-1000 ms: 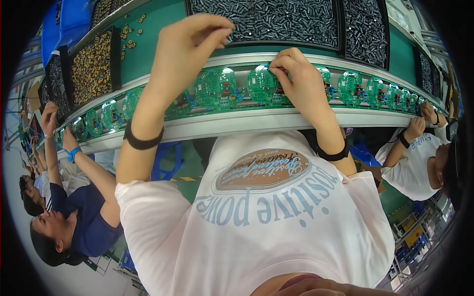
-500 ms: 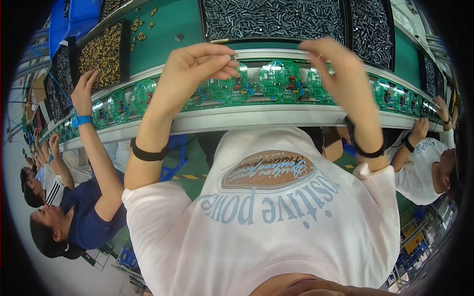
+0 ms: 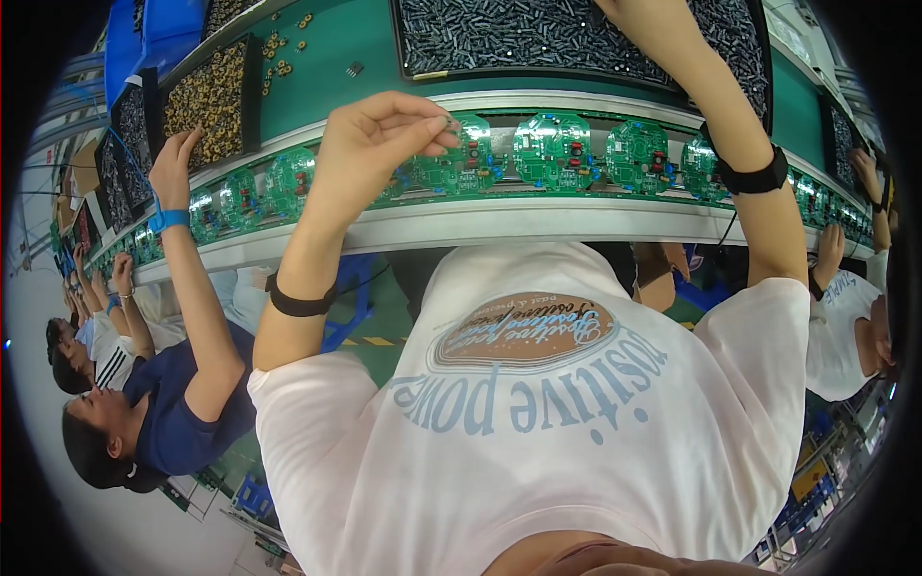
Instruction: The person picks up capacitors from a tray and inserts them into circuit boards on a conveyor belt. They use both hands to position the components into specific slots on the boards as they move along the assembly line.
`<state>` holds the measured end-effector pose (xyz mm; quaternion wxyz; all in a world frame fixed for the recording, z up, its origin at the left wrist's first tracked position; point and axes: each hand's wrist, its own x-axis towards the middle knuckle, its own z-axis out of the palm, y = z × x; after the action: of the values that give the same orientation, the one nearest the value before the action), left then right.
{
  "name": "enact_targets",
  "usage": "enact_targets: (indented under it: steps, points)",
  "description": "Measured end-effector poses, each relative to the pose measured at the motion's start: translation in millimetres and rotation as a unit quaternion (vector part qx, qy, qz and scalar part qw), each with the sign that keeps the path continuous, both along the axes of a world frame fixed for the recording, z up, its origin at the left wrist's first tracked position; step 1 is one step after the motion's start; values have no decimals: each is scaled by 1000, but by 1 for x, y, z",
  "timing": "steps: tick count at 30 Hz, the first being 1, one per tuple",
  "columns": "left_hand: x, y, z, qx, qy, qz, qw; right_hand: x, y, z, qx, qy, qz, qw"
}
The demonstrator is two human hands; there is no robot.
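Observation:
My left hand [image 3: 379,144] is above the line of green circuit boards, thumb and fingertips pressed together in a pinch. A tiny part seems to show at the fingertips, too small to name. Just beside those fingertips is a green circuit board [image 3: 465,158] carrying small red and blue parts. My right hand [image 3: 658,27] reaches over the large black tray [image 3: 538,79] of dark cylindrical components [image 3: 519,38]. Its fingers are cut off by the top edge of the picture. A black band circles each of my wrists.
A pale metal rail [image 3: 538,226] borders the board line on my side. Left of the large tray stands a tray of yellow ring-shaped parts [image 3: 206,96], with several loose rings on the green surface. A co-worker's hand [image 3: 173,173] with a blue wristband is at the left; others work farther along.
My right hand has moved from above the boards up and away, over the tray of dark components. My left hand keeps its pinch nearly in place. The boards have shifted slightly to the right.

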<state>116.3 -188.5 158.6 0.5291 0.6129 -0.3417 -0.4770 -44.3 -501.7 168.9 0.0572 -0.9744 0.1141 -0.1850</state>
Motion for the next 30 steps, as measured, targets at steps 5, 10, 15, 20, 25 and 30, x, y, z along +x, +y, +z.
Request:
enact_targets:
  steps: [5, 10, 15, 20, 25, 30]
  points:
    - [-1, -1, 0, 46, 37, 11, 998, -17, 12, 17, 65, -74, -14, 995]
    - [0, 0, -5, 51, 7, -10, 999, -73, 48, 48, 175, -16, -55, 983]
    - [-4, 2, -5, 52, -31, -8, 998, -116, 92, 13, 280, -105, -22, 954]
    - [-14, -11, -9, 21, -399, -45, 916, -143, 123, -35, 390, -151, -85, 905]
    - [-9, -17, -24, -52, -566, -64, 820, -150, 141, -65, 408, -221, -130, 876]
    - [-4, -15, -29, -49, -546, -60, 834, -148, 144, -73, 416, -260, -142, 860]
